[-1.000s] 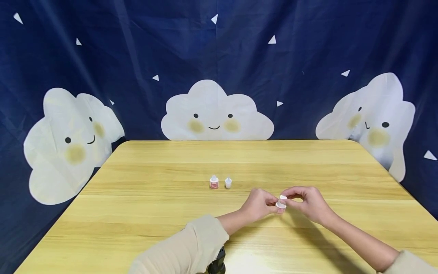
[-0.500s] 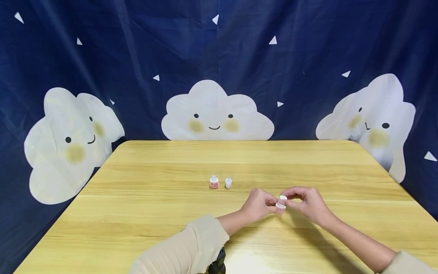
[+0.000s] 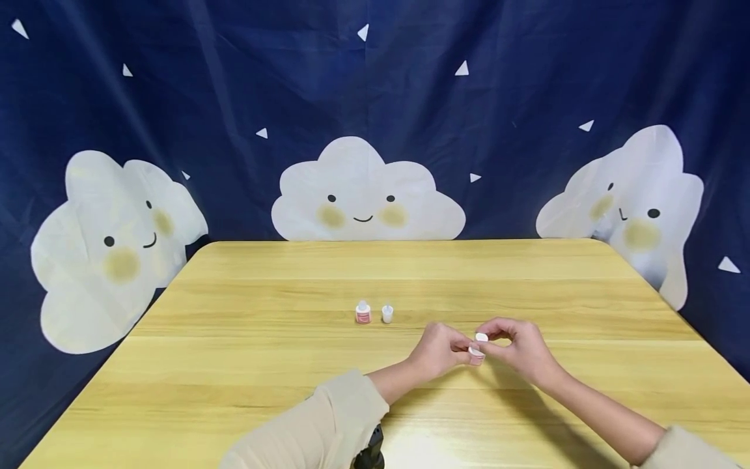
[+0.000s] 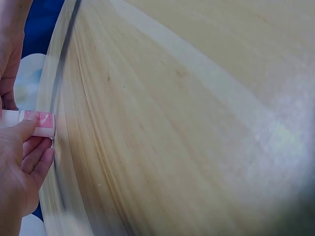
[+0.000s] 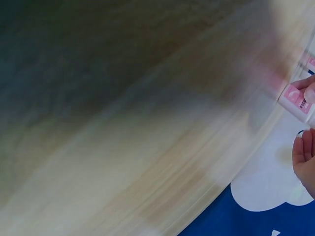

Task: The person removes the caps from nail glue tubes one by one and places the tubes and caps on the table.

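Observation:
Near the middle right of the table, in the head view, my left hand (image 3: 436,352) pinches a small white bottle (image 3: 477,358) with a pink label between thumb and fingers. My right hand (image 3: 523,348) holds a white cap (image 3: 482,337) at the top of that bottle; whether the two touch is too small to tell. In the left wrist view the thumb lies across the pink label (image 4: 45,119), and the other fingers are below it. The right wrist view catches the bottle (image 5: 297,102) at its right edge, with fingers on it.
Farther back stands a second small bottle (image 3: 363,314) with a pink label and a pale nozzle, uncapped. Just right of it is a loose white cap (image 3: 387,314). The wooden table (image 3: 263,365) ends at a dark blue curtain (image 3: 515,98) with clouds. A black object (image 3: 369,451) sits under the left sleeve.
The head view has shifted slightly, so everything appears a little farther left. Both hands keep their hold on the bottle and cap, with hardly any visible movement.

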`<control>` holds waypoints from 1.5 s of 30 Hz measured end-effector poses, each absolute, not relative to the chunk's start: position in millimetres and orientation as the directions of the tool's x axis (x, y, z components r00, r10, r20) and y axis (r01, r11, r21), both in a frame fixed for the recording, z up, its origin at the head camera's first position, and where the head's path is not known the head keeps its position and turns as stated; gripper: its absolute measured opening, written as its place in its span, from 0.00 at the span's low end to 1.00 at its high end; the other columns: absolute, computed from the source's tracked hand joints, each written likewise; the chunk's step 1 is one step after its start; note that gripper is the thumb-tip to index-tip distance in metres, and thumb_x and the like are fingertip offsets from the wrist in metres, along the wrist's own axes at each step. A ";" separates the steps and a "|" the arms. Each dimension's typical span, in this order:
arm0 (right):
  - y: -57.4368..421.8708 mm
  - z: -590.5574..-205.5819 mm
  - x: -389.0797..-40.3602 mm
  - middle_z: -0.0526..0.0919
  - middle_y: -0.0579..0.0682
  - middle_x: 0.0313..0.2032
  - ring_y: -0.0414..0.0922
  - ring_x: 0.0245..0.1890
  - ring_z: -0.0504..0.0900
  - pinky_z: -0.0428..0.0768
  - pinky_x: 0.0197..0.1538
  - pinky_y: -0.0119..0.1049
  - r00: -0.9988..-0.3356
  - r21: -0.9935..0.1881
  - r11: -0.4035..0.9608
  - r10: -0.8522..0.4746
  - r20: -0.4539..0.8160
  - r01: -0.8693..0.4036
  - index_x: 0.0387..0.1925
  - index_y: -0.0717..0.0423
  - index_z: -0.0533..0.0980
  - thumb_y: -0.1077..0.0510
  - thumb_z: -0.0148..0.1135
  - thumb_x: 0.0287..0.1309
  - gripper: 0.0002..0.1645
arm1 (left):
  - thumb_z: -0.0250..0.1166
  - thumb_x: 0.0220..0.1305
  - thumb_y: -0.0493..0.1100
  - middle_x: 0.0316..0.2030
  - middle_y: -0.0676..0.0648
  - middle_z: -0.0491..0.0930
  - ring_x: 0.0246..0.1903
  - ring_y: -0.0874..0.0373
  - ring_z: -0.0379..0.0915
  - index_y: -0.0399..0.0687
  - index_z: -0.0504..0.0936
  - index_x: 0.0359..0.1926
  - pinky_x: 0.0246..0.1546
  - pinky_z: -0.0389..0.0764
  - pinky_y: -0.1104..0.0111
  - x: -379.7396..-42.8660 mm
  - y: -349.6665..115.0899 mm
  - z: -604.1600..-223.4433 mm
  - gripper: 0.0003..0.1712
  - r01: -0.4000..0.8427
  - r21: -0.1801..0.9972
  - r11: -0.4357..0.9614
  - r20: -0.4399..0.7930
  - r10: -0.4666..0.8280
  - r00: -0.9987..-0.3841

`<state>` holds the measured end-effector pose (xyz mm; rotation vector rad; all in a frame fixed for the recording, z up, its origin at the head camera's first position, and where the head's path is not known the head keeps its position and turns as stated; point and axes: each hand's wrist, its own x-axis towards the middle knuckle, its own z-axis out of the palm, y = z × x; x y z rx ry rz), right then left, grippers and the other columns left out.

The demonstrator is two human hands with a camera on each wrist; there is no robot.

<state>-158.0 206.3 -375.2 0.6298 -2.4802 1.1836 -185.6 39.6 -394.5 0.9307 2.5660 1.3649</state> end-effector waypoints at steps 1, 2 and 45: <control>206.0 -375.1 -157.2 0.85 0.49 0.26 0.27 0.30 0.77 0.81 0.35 0.30 -0.855 -0.645 0.571 -0.239 0.460 -0.507 0.25 0.55 0.80 0.67 0.71 0.42 0.08 | 0.70 0.51 0.41 0.30 0.47 0.86 0.25 0.72 0.80 0.41 0.87 0.32 0.24 0.74 0.87 -185.5 39.6 -394.0 0.08 0.475 0.775 0.417 0.199 0.552 -0.810; 205.8 -375.1 -156.7 0.85 0.49 0.26 0.27 0.30 0.77 0.81 0.35 0.30 -0.857 -0.639 0.584 -0.229 0.462 -0.501 0.24 0.55 0.80 0.68 0.71 0.42 0.08 | 0.70 0.51 0.41 0.30 0.47 0.86 0.25 0.72 0.80 0.41 0.87 0.33 0.24 0.74 0.87 -185.4 39.7 -393.6 0.08 0.474 0.776 0.416 0.199 0.552 -0.810; 207.2 -371.8 -157.5 0.86 0.50 0.25 0.29 0.27 0.79 0.82 0.32 0.29 -0.772 -0.491 0.624 -0.321 0.549 -0.608 0.22 0.57 0.83 0.70 0.73 0.35 0.09 | 0.68 0.53 0.40 0.30 0.47 0.87 0.22 0.74 0.76 0.41 0.87 0.34 0.22 0.72 0.86 -186.4 38.8 -390.4 0.08 0.496 0.732 0.467 0.163 0.586 -0.793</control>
